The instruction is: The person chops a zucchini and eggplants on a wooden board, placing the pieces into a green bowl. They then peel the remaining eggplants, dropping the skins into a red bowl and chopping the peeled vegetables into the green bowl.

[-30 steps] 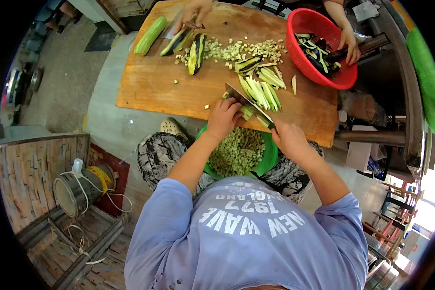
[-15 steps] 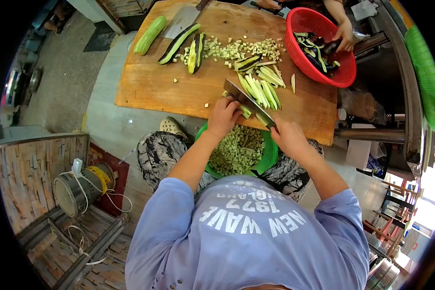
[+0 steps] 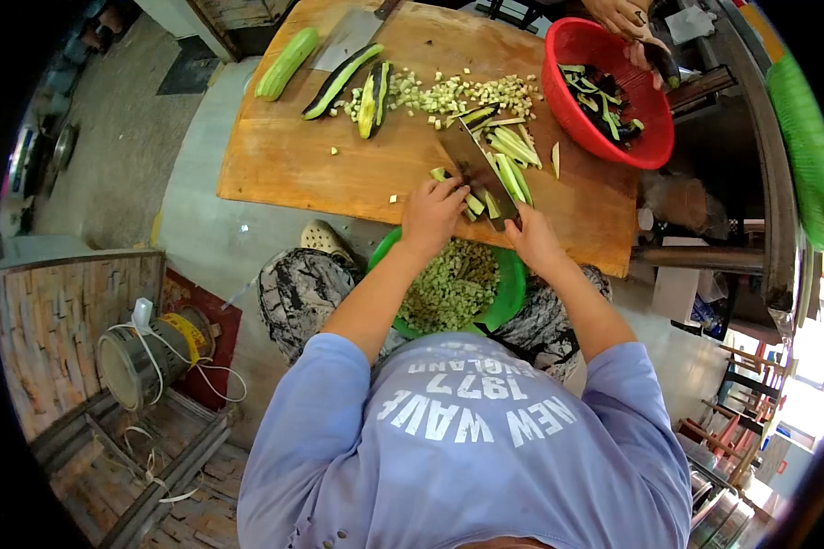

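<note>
My right hand (image 3: pixel 535 240) is closed around the handle of a cleaver (image 3: pixel 471 165), whose broad blade stands over the wooden board at a slant. My left hand (image 3: pixel 433 210) presses bent fingers on pale green eggplant strips (image 3: pixel 472 205) left of the blade, near the board's front edge. More cut strips (image 3: pixel 515 176) lie just beyond the cleaver. Below both hands, between my knees, a green basin (image 3: pixel 515 300) holds diced pieces (image 3: pixel 449 288). What lies under my left fingertips is partly hidden.
Diced cubes (image 3: pixel 439 94) spread across the wooden board (image 3: pixel 275 165). Partly peeled eggplants (image 3: pixel 341 80), a pale green peeled one (image 3: pixel 287 64) and a second cleaver (image 3: pixel 350 38) lie at the left. A co-worker's hands (image 3: pixel 624 18) hold an eggplant (image 3: pixel 661 62) over a red basket (image 3: pixel 558 110) of peels.
The cleaver has shifted and turned, its handle end drawn closer to the board's front edge. My left hand has moved slightly right. The co-worker has lifted an eggplant from the red basket.
</note>
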The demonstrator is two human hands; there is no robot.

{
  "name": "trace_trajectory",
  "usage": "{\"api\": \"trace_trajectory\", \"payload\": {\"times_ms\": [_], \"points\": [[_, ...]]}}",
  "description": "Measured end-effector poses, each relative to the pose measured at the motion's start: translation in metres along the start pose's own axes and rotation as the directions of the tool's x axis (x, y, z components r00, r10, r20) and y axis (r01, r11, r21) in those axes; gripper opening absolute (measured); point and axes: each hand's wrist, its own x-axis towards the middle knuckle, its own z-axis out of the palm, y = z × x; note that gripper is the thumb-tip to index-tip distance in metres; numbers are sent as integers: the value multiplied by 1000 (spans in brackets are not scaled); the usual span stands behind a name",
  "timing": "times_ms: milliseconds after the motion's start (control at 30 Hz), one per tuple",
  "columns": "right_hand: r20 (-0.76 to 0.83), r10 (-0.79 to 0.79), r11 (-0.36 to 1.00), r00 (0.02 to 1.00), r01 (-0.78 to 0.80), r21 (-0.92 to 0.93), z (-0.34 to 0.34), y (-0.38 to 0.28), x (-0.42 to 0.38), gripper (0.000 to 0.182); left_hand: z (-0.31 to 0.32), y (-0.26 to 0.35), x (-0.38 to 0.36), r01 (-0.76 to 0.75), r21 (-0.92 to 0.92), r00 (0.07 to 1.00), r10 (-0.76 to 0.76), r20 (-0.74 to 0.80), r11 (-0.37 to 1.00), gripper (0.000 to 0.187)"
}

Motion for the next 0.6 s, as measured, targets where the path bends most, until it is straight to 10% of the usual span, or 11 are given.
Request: {"api": "trace_trajectory", "payload": {"times_ms": [333,600], "points": [[0,-199,913,980,186,-363,-12,-11,-13,12,-5,5,1,108,7,994,-108,34,994,23],[-30,-84,966,996,74,-249,5,0,-3,15,-3,4,0,115,-15,993,-114,38,993,23]]}}
